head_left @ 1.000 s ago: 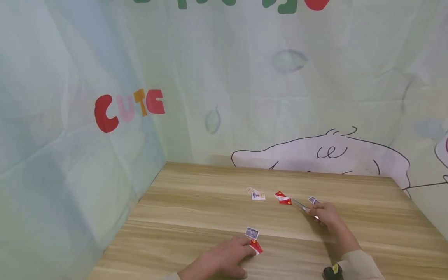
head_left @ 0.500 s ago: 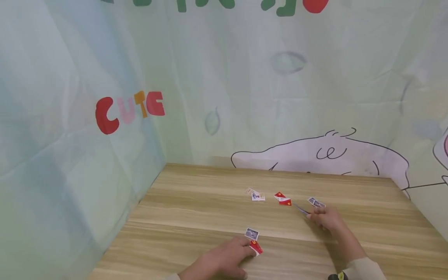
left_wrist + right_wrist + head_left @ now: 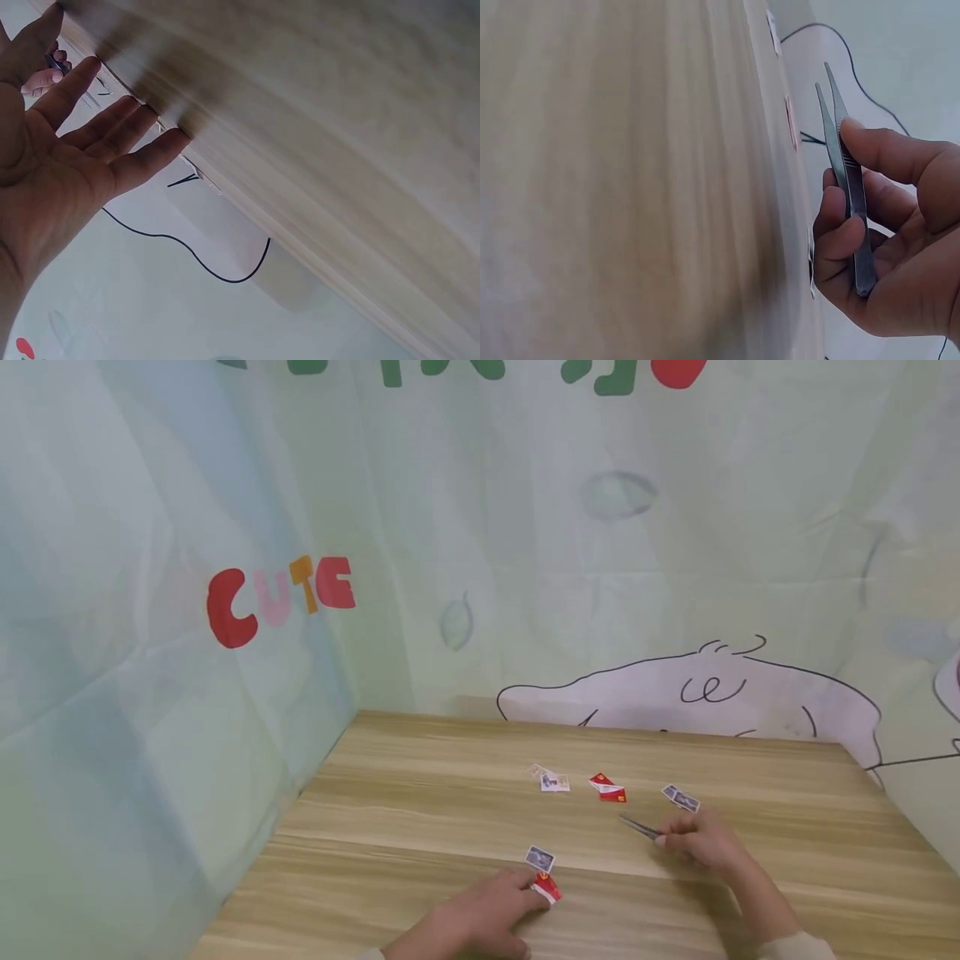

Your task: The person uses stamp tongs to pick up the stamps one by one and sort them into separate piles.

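In the head view my left hand [image 3: 487,910] rests on the table, fingertips at a small red stamp [image 3: 547,887] with a yellow emblem. Just beyond it lies a grey picture stamp [image 3: 540,858]. The left wrist view shows the fingers of that hand spread and nearly straight, tips against the tabletop. My right hand [image 3: 701,842] pinches metal tweezers [image 3: 639,827] between thumb and fingers. Nothing is between the slightly parted tweezer tips in the right wrist view. Farther back lie overlapping red stamps [image 3: 609,788], with grey stamps [image 3: 681,797] just beyond my right hand.
Pale picture stamps [image 3: 553,782] lie left of the red pair. Wood-grain tabletop [image 3: 390,827] stretches around both hands. A printed cloth backdrop [image 3: 525,568] stands along the table's back and left edges.
My right hand has drawn the tweezers back toward me, away from the far red stamps, uncovering more of the grey stamps. My left hand stays almost still at the near red stamp.
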`<state>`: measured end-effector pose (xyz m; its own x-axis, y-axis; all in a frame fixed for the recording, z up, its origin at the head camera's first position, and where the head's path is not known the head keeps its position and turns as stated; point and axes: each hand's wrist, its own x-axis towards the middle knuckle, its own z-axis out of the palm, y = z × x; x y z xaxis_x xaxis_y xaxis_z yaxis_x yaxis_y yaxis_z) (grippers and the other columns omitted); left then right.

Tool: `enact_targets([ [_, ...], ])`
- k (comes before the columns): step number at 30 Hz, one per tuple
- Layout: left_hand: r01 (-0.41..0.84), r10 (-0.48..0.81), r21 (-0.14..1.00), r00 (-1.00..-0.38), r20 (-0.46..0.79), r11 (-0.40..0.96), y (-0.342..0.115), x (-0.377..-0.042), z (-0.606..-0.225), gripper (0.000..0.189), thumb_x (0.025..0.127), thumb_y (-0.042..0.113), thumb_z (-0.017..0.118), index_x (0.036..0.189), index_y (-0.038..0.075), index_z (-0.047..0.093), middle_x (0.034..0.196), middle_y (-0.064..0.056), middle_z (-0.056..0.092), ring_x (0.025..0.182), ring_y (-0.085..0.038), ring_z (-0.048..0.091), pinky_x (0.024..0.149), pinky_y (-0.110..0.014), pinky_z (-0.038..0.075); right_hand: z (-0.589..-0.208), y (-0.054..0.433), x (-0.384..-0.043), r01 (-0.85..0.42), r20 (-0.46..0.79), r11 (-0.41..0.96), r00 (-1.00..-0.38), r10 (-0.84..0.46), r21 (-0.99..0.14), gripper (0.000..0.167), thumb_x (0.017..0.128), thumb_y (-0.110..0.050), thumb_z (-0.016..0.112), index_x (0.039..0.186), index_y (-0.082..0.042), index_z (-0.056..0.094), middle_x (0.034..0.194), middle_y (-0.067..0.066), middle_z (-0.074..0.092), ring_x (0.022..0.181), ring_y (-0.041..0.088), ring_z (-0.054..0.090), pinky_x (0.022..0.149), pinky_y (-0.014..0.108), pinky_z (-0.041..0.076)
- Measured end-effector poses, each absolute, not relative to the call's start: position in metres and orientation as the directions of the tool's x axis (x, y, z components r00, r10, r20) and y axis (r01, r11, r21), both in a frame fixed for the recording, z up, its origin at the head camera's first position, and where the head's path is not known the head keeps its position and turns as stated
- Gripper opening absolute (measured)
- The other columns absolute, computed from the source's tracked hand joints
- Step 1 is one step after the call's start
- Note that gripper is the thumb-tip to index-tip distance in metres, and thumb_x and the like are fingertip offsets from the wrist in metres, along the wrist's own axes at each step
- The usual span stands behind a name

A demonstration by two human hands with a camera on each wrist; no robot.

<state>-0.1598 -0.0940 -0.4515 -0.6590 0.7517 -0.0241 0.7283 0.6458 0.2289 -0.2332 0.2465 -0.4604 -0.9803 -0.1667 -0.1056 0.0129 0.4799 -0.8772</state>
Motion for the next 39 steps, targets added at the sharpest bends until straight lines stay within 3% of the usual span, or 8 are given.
enact_targets([
  [4,0.723,0.747,0.232,-0.665,-0.021,0.650,-0.094,-0.160,-0.454,0.046,0.069,0.027,0.078,0.112,0.024,0.063,0.124,-0.001,0.048,0.105,-0.010,0.046,0.088,-0.023,0.041,-0.460,0.245,-0.229,-0.024,-0.098,0.489,-0.970,-0.223,-0.872,0.024,0.078,-0.012,0.072,0.094,0.004,0.067,0.071,0.004,0.059,0.062,0.017,0.048,0.052,0.026,0.041],
  [11,0.700,0.734,0.267,-0.679,-0.039,0.662,-0.093,-0.159,-0.452,0.048,0.070,0.024,0.077,0.115,0.022,0.063,0.127,-0.001,0.047,0.110,-0.010,0.044,0.092,-0.024,0.039,-0.455,0.243,-0.225,-0.066,-0.084,0.501,-0.959,-0.270,-0.863,0.026,0.077,-0.014,0.072,0.095,0.004,0.066,0.074,0.004,0.060,0.063,0.016,0.048,0.051,0.025,0.040],
  [22,0.693,0.726,0.257,-0.685,-0.055,0.673,-0.092,-0.159,-0.450,0.049,0.069,0.027,0.079,0.115,0.022,0.064,0.122,0.001,0.048,0.104,-0.008,0.045,0.089,-0.023,0.040,-0.450,0.233,-0.217,-0.079,-0.119,0.517,-0.933,-0.339,-0.853,0.022,0.077,-0.013,0.072,0.094,0.001,0.068,0.083,0.006,0.060,0.071,0.021,0.050,0.060,0.035,0.044],
  [39,0.700,0.738,0.274,-0.673,-0.054,0.659,-0.093,-0.160,-0.452,0.048,0.070,0.027,0.078,0.115,0.023,0.064,0.117,0.004,0.049,0.100,-0.006,0.044,0.088,-0.021,0.039,-0.452,0.220,-0.209,-0.123,-0.104,0.480,-0.902,-0.420,-0.868,0.022,0.076,-0.013,0.072,0.092,0.002,0.068,0.080,0.005,0.062,0.070,0.020,0.052,0.059,0.030,0.045],
])
